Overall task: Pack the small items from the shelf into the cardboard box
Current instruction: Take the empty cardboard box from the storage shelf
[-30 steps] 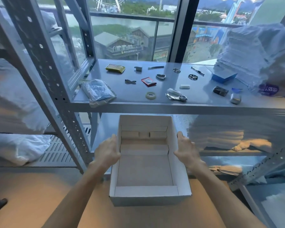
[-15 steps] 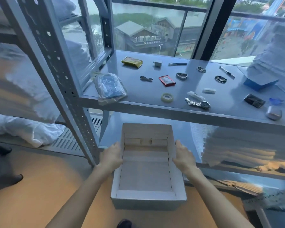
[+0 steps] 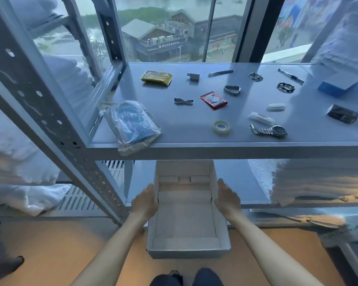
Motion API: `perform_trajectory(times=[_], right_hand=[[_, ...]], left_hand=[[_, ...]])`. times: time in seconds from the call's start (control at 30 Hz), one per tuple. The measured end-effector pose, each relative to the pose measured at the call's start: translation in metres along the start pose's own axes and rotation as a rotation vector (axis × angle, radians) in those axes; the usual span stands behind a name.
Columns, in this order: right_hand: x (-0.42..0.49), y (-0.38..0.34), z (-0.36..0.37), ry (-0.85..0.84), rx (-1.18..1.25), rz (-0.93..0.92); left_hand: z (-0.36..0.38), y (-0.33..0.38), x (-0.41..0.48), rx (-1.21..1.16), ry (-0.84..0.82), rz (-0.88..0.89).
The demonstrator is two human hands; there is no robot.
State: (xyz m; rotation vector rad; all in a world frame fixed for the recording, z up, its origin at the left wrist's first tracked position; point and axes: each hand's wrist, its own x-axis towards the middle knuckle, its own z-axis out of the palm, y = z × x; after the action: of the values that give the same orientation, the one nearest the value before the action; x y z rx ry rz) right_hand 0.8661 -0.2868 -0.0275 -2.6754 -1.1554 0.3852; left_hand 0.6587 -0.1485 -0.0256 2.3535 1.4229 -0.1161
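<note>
An open white cardboard box [image 3: 187, 249] with nothing inside hangs below the shelf front, its far end under the shelf edge. My left hand [image 3: 144, 202] grips its left wall and my right hand [image 3: 227, 201] grips its right wall. On the grey metal shelf [image 3: 194, 149] above lie several small items: a plastic bag with blue contents [image 3: 131, 123], a tape roll [image 3: 221, 127], a wristwatch [image 3: 270, 131], a red packet [image 3: 213, 100], a yellow packet [image 3: 156, 78], a bow-shaped clip [image 3: 183, 101], bracelets [image 3: 232, 90] and a black pouch [image 3: 342, 113].
A perforated steel upright [image 3: 41, 112] stands to the left of the box. Folded white linen [image 3: 322, 180] fills the lower shelf at the right. A blue box [image 3: 337, 84] sits at the shelf's right rear. White bedding [image 3: 23, 195] lies at the left. My knees [image 3: 186, 278] show below.
The view has tilted down and nearer, so the shelf fills more of the frame. Both hands keep their hold on the box, which sits a little lower in view.
</note>
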Motion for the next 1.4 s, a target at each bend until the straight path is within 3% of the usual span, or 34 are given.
perform_trajectory(times=[0.33, 0.93, 1.17, 1.4], right_hand=[[0.05, 0.014, 0.067, 0.034, -0.046, 0.004], [0.142, 0.035, 0.128, 0.045, -0.073, 0.0], [0.177, 0.033, 0.134, 0.078, -0.086, 0.0], [0.126, 0.023, 0.098, -0.012, -0.103, -0.073]], left_hand=[[0.067, -0.018, 0.065, 0.049, -0.051, 0.01], [0.13, -0.007, 0.158, 0.075, 0.024, 0.026], [0.133, -0.001, 0.191, 0.046, 0.106, 0.003], [0.093, 0.002, 0.137, 0.203, -0.006, 0.036]])
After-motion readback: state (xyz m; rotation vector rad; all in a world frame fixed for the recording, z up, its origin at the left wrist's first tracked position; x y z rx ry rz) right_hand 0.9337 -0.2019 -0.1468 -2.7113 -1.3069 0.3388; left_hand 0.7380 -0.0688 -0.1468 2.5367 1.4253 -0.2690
